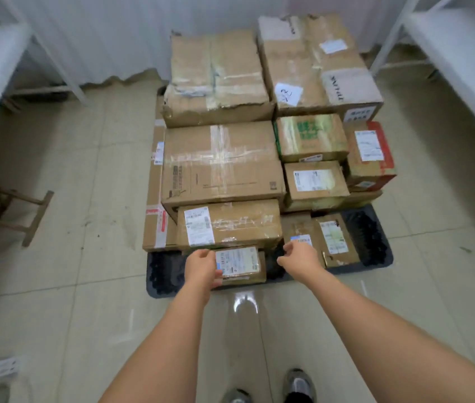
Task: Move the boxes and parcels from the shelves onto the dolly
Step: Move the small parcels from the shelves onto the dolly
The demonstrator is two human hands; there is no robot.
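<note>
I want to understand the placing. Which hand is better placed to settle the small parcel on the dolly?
Left. The left hand already touches the small parcel; the right hand hovers beside it, holding nothing.

Both my bare arms reach forward from the bottom of the frame toward its lower centre. My left hand has its fingers bent round the left edge of a small parcel (thumb hidden). My right hand hovers just right of it, fingers loosely curled, holding nothing.
</note>
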